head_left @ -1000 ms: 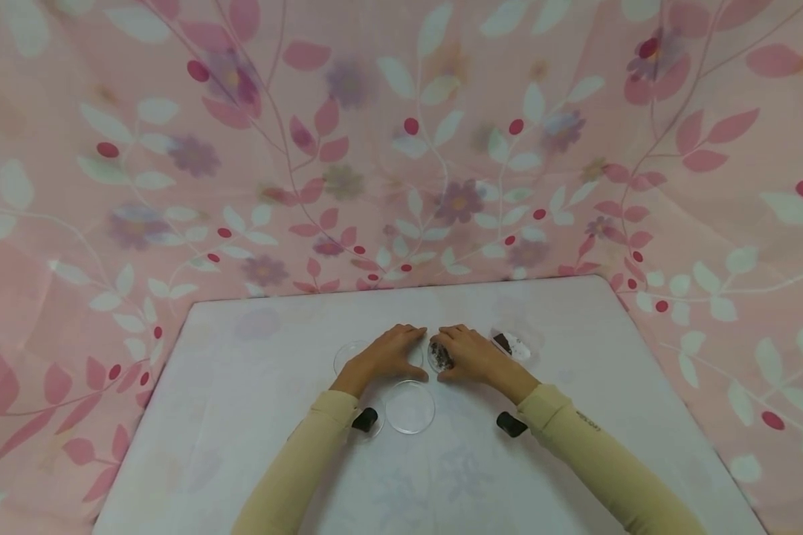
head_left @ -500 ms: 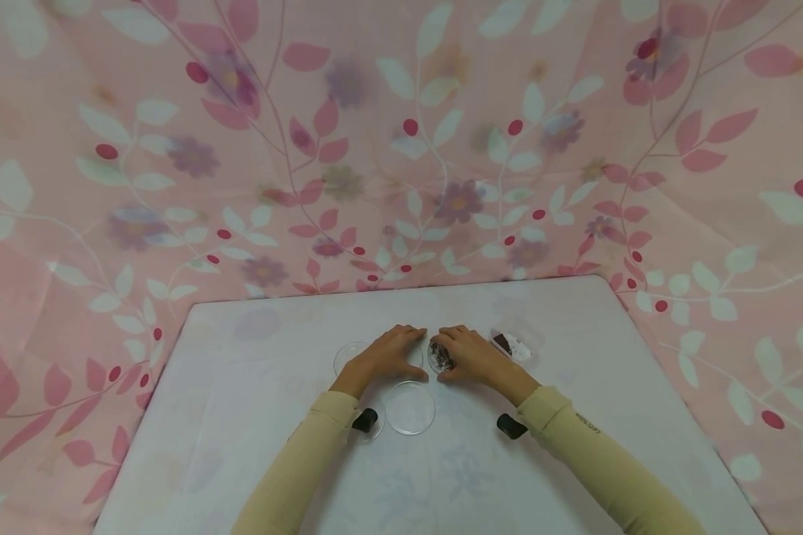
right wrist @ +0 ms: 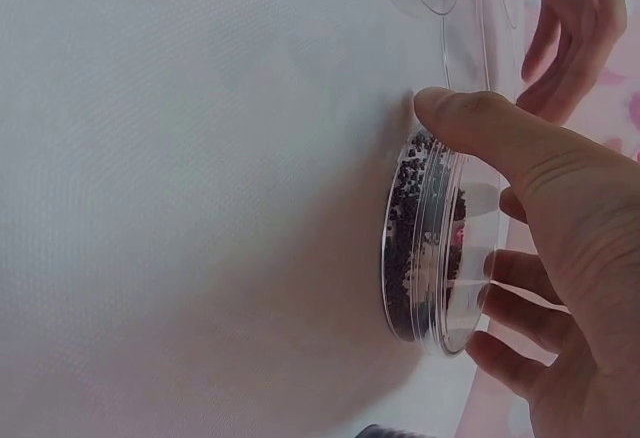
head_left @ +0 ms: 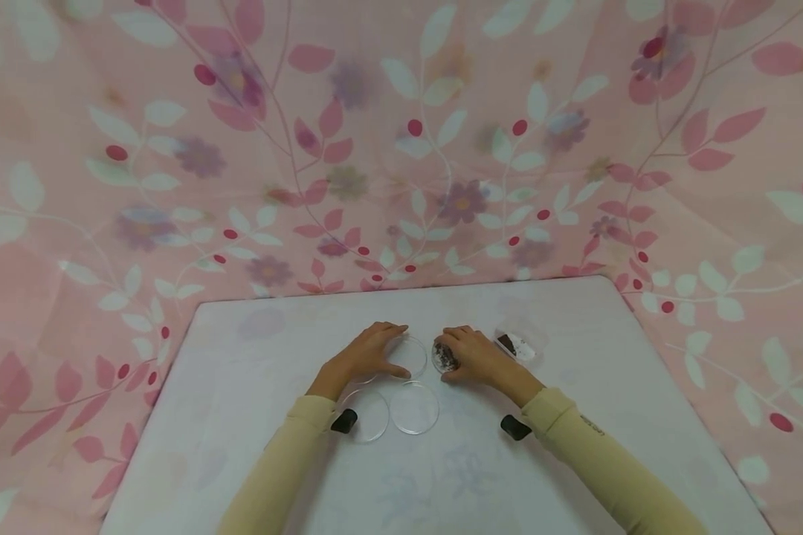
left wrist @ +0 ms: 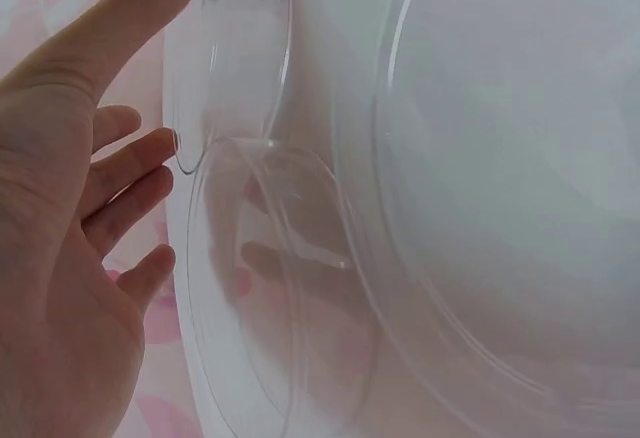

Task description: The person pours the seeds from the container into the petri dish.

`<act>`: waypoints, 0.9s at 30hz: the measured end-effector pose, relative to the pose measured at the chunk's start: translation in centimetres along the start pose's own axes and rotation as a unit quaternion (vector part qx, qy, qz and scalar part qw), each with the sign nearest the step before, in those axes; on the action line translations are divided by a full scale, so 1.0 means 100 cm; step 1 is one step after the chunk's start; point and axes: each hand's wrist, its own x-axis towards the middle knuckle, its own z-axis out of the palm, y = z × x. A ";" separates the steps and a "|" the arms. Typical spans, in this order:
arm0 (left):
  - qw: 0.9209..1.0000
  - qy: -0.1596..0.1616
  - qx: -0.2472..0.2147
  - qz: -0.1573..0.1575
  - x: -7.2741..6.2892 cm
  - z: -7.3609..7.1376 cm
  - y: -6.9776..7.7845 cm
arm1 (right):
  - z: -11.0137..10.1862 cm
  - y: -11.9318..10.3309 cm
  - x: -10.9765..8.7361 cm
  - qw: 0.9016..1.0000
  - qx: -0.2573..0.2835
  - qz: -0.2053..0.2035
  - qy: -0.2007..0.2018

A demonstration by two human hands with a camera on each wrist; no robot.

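My right hand (head_left: 471,358) holds a clear round petri dish (right wrist: 410,248) with dark granules inside, thumb on one side and fingers on the other. Whether the dish touches the table, I cannot tell. To its left, my left hand (head_left: 364,355) has spread, loosely bent fingers beside an empty clear dish (head_left: 423,346); in the left wrist view no grip shows. Two more clear dishes lie nearer me, a right one (head_left: 415,409) and a left one (head_left: 369,416). Another clear rim is partly hidden under the left hand.
Beyond the right hand lies a clear container (head_left: 537,336) with a dark brown patch and a white part. The white tabletop (head_left: 468,483) ends at a pink floral cloth (head_left: 401,186) behind and at the sides.
My left hand has shifted left, away from the empty dish beside it, uncovering more of that dish and of the near left dish. The right hand keeps its hold on the filled dish.
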 end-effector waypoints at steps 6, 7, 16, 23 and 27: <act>1.000 -0.004 0.007 -0.007 -0.006 0.002 -0.004 | 0.000 -0.001 0.000 1.000 0.006 0.009 -0.008; 1.000 -0.002 0.011 -0.008 -0.006 0.003 -0.005 | 0.000 -0.001 0.000 1.000 0.005 0.010 -0.009; 1.000 0.014 0.006 -0.014 -0.007 0.007 -0.007 | -0.001 0.001 0.000 1.000 -0.002 0.016 -0.011; 0.999 0.026 -0.004 -0.021 -0.007 0.011 -0.010 | 0.001 0.003 -0.001 1.000 0.003 0.005 -0.003; 0.999 0.033 -0.007 -0.022 -0.009 0.014 -0.011 | 0.004 0.003 -0.003 1.000 0.003 -0.004 -0.001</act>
